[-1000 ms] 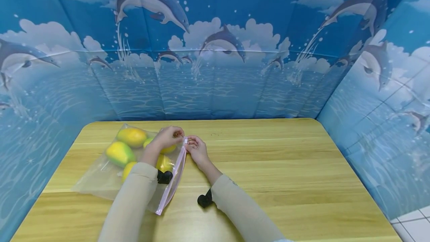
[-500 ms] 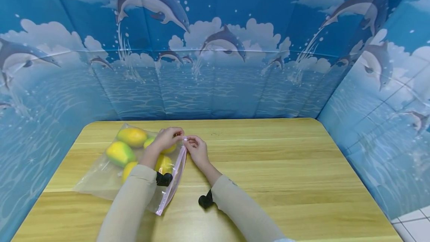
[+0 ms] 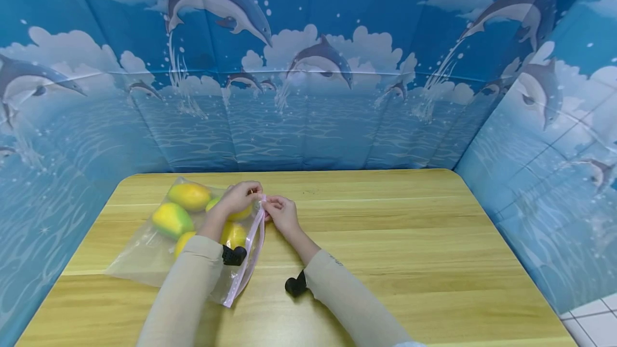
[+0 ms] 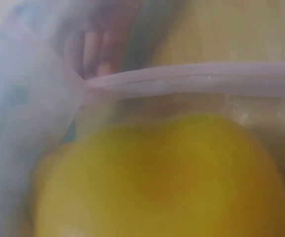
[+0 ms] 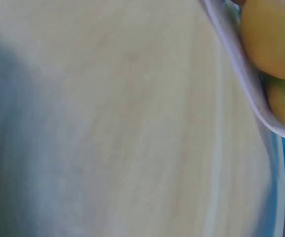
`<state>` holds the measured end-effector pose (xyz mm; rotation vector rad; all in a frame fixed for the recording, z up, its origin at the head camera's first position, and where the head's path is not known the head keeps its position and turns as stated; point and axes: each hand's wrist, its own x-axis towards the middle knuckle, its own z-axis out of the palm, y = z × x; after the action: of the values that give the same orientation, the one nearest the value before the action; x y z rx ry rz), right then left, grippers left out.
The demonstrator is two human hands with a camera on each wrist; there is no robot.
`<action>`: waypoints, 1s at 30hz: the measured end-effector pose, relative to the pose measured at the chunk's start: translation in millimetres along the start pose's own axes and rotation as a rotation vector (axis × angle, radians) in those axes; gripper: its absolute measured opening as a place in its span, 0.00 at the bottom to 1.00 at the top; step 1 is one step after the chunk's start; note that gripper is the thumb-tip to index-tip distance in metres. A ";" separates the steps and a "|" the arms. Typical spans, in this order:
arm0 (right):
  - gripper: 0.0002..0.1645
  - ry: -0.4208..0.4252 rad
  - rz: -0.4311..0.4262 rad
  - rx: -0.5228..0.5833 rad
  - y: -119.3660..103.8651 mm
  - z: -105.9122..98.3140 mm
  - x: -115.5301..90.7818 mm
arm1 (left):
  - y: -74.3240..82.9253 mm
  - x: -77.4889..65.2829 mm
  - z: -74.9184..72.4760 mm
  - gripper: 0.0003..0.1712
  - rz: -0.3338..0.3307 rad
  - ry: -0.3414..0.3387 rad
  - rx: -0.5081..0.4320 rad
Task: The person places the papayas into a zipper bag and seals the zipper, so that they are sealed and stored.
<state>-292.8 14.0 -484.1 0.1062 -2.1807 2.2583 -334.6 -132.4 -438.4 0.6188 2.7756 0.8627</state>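
Note:
A clear zip bag point(image 3: 137, 258) lies on the left part of the table with several yellow-green mangoes point(image 3: 172, 220) inside. Its pink zip strip point(image 3: 243, 269) runs along the right edge, and the two sides of the mouth stand apart along its middle. At the strip's far end, my left hand point(image 3: 238, 198) pinches the bag's corner. Just right of it, my right hand point(image 3: 283, 214) pinches the same end of the strip between thumb and fingers. One mango point(image 4: 162, 182) fills the left wrist view below the strip. In the right wrist view, mangoes point(image 5: 275, 39) show behind the bag's edge.
The light wooden table point(image 3: 409, 256) extends to the right of the bag. A blue dolphin-print sheet point(image 3: 308, 122) hangs behind it and along both sides. Black wrist cameras point(image 3: 295, 284) sit close above the tabletop near the bag's mouth.
My right hand has shifted very slightly toward me along the strip. A small white piece on the strip, visible a second ago between the hands, is now covered by fingers. The mangoes stay put.

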 end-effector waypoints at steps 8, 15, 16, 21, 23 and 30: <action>0.11 -0.056 0.156 0.085 12.0 1.7 -1.8 | -1.7 -1.4 -1.6 0.05 -0.009 0.048 -0.019; 0.09 -0.056 0.168 0.059 10.5 5.5 -17.6 | -2.2 -1.3 -0.3 0.05 -0.020 0.073 -0.014; 0.09 -0.062 0.166 0.058 10.8 5.7 -20.3 | -2.0 -1.3 0.2 0.05 -0.023 0.075 -0.015; 0.09 -0.086 0.166 0.069 13.5 5.0 -28.6 | -1.0 -1.7 1.4 0.05 -0.007 0.092 -0.012; 0.10 -0.090 0.158 0.051 13.6 3.9 -29.5 | -0.5 -2.2 1.6 0.05 0.003 0.095 -0.030; 0.10 -0.128 0.084 -0.017 5.3 0.8 -34.8 | 3.0 -5.9 -0.1 0.05 0.053 0.072 -0.101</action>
<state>-258.3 14.7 -491.1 0.1664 -2.3082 2.3375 -328.3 -132.7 -436.4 0.6586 2.7693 1.0483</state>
